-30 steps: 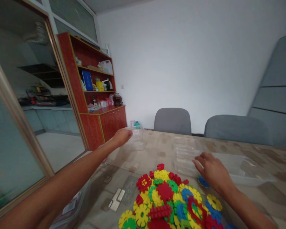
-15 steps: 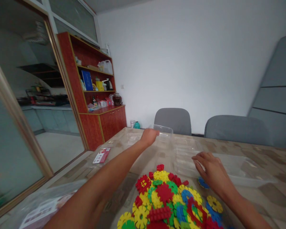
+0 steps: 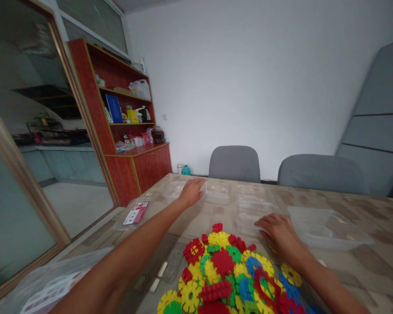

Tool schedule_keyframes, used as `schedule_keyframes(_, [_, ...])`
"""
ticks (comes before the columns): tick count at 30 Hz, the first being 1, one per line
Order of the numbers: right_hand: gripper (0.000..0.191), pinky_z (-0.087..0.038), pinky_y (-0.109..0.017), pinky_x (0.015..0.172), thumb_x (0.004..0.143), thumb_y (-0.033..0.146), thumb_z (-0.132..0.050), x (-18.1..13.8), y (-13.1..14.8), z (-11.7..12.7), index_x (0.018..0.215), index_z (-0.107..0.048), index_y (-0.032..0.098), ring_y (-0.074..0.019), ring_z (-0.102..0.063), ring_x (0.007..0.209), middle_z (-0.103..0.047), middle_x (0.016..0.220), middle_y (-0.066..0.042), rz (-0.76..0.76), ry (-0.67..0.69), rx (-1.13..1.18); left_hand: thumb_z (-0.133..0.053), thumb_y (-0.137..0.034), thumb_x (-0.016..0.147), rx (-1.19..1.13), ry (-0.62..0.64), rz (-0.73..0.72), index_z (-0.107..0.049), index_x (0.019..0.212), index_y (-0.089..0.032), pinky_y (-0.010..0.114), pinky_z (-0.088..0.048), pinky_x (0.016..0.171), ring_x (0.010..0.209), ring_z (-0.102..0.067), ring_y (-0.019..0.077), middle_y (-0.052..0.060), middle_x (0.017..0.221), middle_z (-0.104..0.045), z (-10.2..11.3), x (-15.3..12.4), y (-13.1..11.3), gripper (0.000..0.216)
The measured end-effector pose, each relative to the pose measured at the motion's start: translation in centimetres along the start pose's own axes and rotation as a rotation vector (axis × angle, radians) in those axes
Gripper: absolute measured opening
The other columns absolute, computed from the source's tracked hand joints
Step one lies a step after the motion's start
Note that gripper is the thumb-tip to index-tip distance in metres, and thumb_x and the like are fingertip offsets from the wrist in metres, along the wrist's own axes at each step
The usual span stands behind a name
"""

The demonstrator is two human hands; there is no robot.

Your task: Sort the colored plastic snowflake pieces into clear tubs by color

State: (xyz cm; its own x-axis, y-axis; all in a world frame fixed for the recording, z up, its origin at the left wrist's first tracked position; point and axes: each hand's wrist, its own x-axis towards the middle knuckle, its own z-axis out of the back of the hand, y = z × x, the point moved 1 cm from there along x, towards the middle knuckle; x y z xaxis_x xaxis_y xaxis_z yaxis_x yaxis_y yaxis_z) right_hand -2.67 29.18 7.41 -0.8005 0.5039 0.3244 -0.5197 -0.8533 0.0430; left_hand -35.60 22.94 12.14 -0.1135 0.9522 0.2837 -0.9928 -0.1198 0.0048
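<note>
Far out, my left hand (image 3: 191, 192) rests fingers-down on a clear tub (image 3: 216, 192) at the table's (image 3: 363, 270) far edge, whether gripping I can't tell. Right hand (image 3: 278, 229) lies loosely spread on stacked trays (image 3: 253, 203), touching the gear pile (image 3: 229, 272). Bin (image 3: 327, 226) just right.

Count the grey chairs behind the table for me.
2. One grey chair stands at the far edge of the table, near the middle; the other grey chair is to its right. Only their backrests show, so lower parts are hidden.
</note>
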Motion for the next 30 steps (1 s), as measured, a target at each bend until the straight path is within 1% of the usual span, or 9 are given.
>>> schedule_keyframes(3, [0.034,-0.038,-0.048,0.092,0.089,0.009,-0.049,0.0,-0.1,-0.3,0.104,-0.074,0.025,-0.0287,-0.063,0.103,-0.075,0.107,-0.009,-0.007,0.008,0.005,-0.062,-0.033,0.095,0.024,0.016,0.075,-0.052,0.136,-0.018,0.058,-0.039,0.106,0.129,-0.048,0.0326,0.013,0.144,-0.047,0.6,-1.6,2.9,0.044])
schedule_keyframes(7, [0.036,-0.039,-0.047,0.092,0.089,0.008,-0.047,0.0,0.1,-0.5,0.105,-0.074,0.026,-0.0281,-0.063,0.102,-0.075,0.106,-0.009,-0.015,0.006,0.008,-0.062,-0.034,0.095,0.032,0.123,0.125,-0.056,0.129,-0.016,0.052,-0.049,0.097,0.114,-0.059,0.0278,0.011,0.129,-0.058,0.8,-3.7,6.3,0.038])
schedule_keyframes(12, [0.033,-0.040,-0.049,0.093,0.090,0.014,-0.048,-0.2,0.3,-0.6,0.109,-0.073,0.023,-0.0297,-0.063,0.102,-0.075,0.107,-0.011,-0.028,-0.006,0.020,-0.060,-0.033,0.097,0.015,0.179,0.122,-0.064,0.109,-0.014,0.043,-0.054,0.087,0.097,-0.065,0.0213,0.008,0.110,-0.066,2.4,-5.8,7.6,0.023])
schedule_keyframes(14, [0.031,-0.040,-0.050,0.094,0.092,0.020,-0.051,-0.2,0.2,-0.5,0.115,-0.071,0.022,-0.0307,-0.062,0.106,-0.074,0.111,-0.011,-0.028,-0.016,0.036,-0.059,-0.031,0.097,0.007,0.178,0.103,-0.066,0.103,-0.014,0.042,-0.053,0.087,0.094,-0.065,0.0207,0.007,0.103,-0.068,3.5,-6.8,7.1,0.019])
schedule_keyframes(16, [0.030,-0.039,-0.050,0.096,0.094,0.027,-0.052,-0.1,0.1,-0.3,0.117,-0.070,0.022,-0.0310,-0.062,0.108,-0.074,0.112,-0.011,-0.029,-0.028,0.054,-0.059,-0.022,0.095,-0.004,0.173,0.074,-0.068,0.097,-0.016,0.037,-0.051,0.085,0.092,-0.066,0.0205,0.006,0.097,-0.071,4.4,-7.8,6.0,0.011])
schedule_keyframes(19, [0.031,-0.039,-0.052,0.097,0.096,0.030,-0.049,-0.1,0.2,0.1,0.115,-0.071,0.021,-0.0316,-0.063,0.108,-0.075,0.111,-0.012,-0.031,-0.038,0.079,-0.057,-0.012,0.089,-0.036,0.180,0.005,-0.071,0.091,-0.021,0.028,-0.049,0.079,0.090,-0.068,0.0203,0.004,0.094,-0.075,4.7,-8.7,3.5,0.017])
schedule_keyframes(23, [0.032,-0.042,-0.051,0.093,0.099,0.030,-0.044,-0.3,0.7,0.5,0.106,-0.074,0.023,-0.0302,-0.065,0.102,-0.076,0.107,-0.009,-0.009,-0.033,0.109,-0.053,-0.012,0.088,-0.075,0.171,-0.073,-0.072,0.090,-0.023,0.027,-0.048,0.078,0.092,-0.069,0.0219,0.004,0.096,-0.076,3.2,-8.2,-0.1,0.022])
schedule_keyframes(26, [0.039,-0.046,-0.043,0.090,0.103,0.033,-0.036,-0.2,0.5,0.5,0.101,-0.075,0.025,-0.0259,-0.067,0.096,-0.077,0.104,-0.007,0.025,-0.035,0.129,-0.053,-0.012,0.088,-0.102,0.150,-0.107,-0.073,0.091,-0.022,0.029,-0.049,0.081,0.095,-0.068,0.0245,0.006,0.098,-0.076,1.6,-7.0,-2.0,0.023])
schedule_keyframes(30, [0.040,-0.048,-0.040,0.092,0.102,0.030,-0.034,1.1,-1.1,0.2,0.110,-0.073,0.021,-0.0251,-0.066,0.102,-0.075,0.111,-0.009,0.007,-0.078,0.126,-0.059,-0.018,0.088,-0.171,0.141,-0.177,-0.074,0.101,-0.022,0.030,-0.050,0.085,0.098,-0.068,0.0253,0.006,0.103,-0.076,0.3,-5.7,-3.3,0.020])
